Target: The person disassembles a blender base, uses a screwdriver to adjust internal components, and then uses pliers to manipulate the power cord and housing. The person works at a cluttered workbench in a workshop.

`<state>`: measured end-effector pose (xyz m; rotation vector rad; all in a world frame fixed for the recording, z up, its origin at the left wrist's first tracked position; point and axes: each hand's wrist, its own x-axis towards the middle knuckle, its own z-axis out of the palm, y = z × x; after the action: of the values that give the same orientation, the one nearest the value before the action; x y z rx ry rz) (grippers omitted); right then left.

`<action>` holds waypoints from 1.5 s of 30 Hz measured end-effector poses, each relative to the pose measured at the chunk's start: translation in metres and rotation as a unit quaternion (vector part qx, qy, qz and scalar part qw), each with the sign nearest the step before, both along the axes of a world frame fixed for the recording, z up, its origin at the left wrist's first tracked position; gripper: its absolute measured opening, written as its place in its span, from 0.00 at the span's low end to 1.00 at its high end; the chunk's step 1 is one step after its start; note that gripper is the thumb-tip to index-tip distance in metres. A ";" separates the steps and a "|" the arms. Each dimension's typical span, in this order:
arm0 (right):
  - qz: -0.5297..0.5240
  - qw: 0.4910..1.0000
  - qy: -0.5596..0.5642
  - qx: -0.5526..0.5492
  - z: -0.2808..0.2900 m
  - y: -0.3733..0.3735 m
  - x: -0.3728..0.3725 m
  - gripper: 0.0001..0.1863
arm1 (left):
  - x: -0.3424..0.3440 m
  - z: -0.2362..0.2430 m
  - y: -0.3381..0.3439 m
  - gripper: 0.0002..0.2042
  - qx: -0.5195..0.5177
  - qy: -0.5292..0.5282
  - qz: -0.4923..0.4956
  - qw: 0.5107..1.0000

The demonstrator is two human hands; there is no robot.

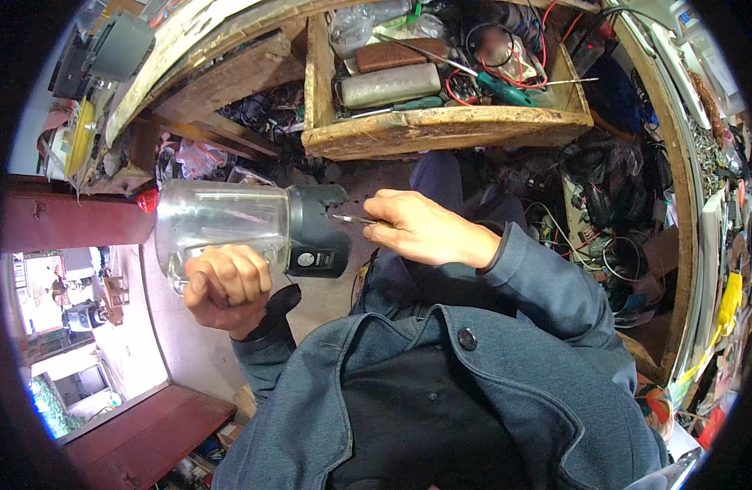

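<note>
A person in a dark blue-grey jacket (507,359), seen from their own head, holds a clear jug (229,204) with a black base (315,224) on its side in front of the body, left of centre. The jug's clear end points left and its base points right, toward the other hand. The left hand (227,286) is curled into a fist at the jug's near side, closed around what appears to be its handle, mostly hidden by the fingers. The right hand (425,229) pinches a small metal tool (355,219), whose tip points left at the outer edge of the base; whether it touches cannot be told. A narrow gap separates the right fingers from the base. Below the jug, between the base and the jacket, a patch of pale floor (319,298) shows, giving some room on the near side. On the far side the space is tighter: an open wooden drawer (441,131) juts toward the person, its worn front edge beyond the base and the right hand, apart from both. Inside it lie a brown case (400,54), a grey case (391,86), a green-handled screwdriver (507,90) and red wire (519,69). To the right, beyond the right sleeve, a jumble of cables (613,188) crowds up to an upright wooden edge (685,245). To the left, beyond the jug's clear end, a red door panel (74,220) borders a bright opening (106,318).
</note>
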<state>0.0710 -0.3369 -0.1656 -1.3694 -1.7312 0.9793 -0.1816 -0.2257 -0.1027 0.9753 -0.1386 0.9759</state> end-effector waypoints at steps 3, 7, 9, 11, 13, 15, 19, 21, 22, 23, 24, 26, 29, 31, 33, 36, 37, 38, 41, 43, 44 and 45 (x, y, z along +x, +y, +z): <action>0.012 1.000 0.021 0.014 0.005 0.005 -0.006 0.15 | 0.003 0.002 -0.004 0.24 -0.006 0.003 -0.010 1.000; 0.000 0.996 0.081 -0.032 0.000 0.005 -0.005 0.17 | 0.006 0.001 -0.006 0.24 -0.012 -0.007 -0.026 1.000; -0.005 0.985 0.135 -0.103 0.005 0.003 -0.005 0.18 | 0.007 0.000 -0.006 0.24 -0.008 -0.004 -0.026 1.000; -0.018 0.981 0.141 -0.131 0.006 0.003 -0.006 0.18 | 0.010 0.000 -0.008 0.24 0.000 0.009 -0.029 1.000; -0.035 0.988 0.096 -0.116 0.006 0.004 -0.007 0.18 | 0.013 0.000 -0.013 0.24 0.014 0.028 -0.029 0.999; -0.023 0.991 0.054 -0.124 0.013 0.003 -0.005 0.17 | 0.012 -0.003 -0.017 0.23 0.026 0.039 -0.026 0.999; -0.019 0.994 -0.021 -0.110 0.017 0.001 -0.011 0.15 | 0.021 0.002 -0.027 0.22 0.038 0.086 -0.007 0.996; -0.030 0.995 -0.047 -0.085 0.015 0.000 -0.016 0.13 | 0.026 -0.001 -0.029 0.22 0.063 0.107 0.007 0.992; -0.034 0.995 -0.058 -0.072 0.013 0.000 -0.017 0.13 | 0.024 -0.002 -0.030 0.22 0.059 0.110 0.011 0.992; -0.038 0.995 -0.069 -0.059 0.013 0.000 -0.017 0.12 | 0.026 -0.002 -0.030 0.22 0.076 0.114 0.015 0.991; -0.038 0.993 -0.101 -0.048 0.016 -0.001 -0.016 0.11 | 0.028 -0.002 -0.029 0.22 0.092 0.117 0.019 0.989; -0.048 0.981 -0.175 0.071 0.016 -0.002 -0.015 0.11 | 0.026 -0.005 -0.032 0.23 0.144 0.170 0.015 0.975; -0.066 0.967 -0.205 0.135 0.021 0.000 -0.011 0.10 | 0.022 -0.006 -0.036 0.23 0.131 0.163 0.017 0.978; -0.059 0.968 -0.226 0.090 0.030 -0.001 0.000 0.11 | 0.028 -0.005 -0.031 0.23 0.062 0.091 0.027 0.994; -0.048 0.976 -0.210 0.033 0.035 -0.006 0.004 0.12 | 0.028 -0.005 -0.025 0.23 0.082 0.074 0.028 0.994; -0.014 0.985 -0.167 -0.048 0.024 -0.017 0.010 0.14 | 0.019 -0.010 -0.015 0.23 0.034 0.019 0.028 0.999; -0.028 0.984 -0.170 -0.043 0.019 -0.018 0.008 0.14 | 0.016 -0.008 -0.011 0.24 0.012 0.013 0.023 1.000; -0.041 0.983 -0.173 -0.037 0.012 -0.018 0.005 0.14 | 0.013 -0.007 -0.009 0.24 -0.002 0.006 0.021 1.000; -0.028 0.995 -0.087 -0.033 0.004 -0.012 -0.001 0.14 | 0.011 -0.005 -0.008 0.24 -0.008 -0.004 0.006 1.000; -0.005 0.999 -0.001 -0.034 0.003 -0.006 -0.002 0.15 | 0.012 -0.004 -0.009 0.24 -0.005 -0.007 -0.002 1.000; 0.004 0.999 0.039 -0.035 0.002 -0.004 -0.002 0.16 | 0.012 -0.004 -0.009 0.24 -0.005 -0.009 -0.004 1.000; 0.014 0.996 0.080 -0.036 0.001 -0.001 -0.002 0.17 | 0.011 -0.004 -0.009 0.24 -0.006 -0.012 -0.006 1.000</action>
<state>0.0691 -0.3382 -0.1643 -1.2783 -1.6128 1.1458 -0.1702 -0.2349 -0.1063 0.9519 -0.1576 0.9763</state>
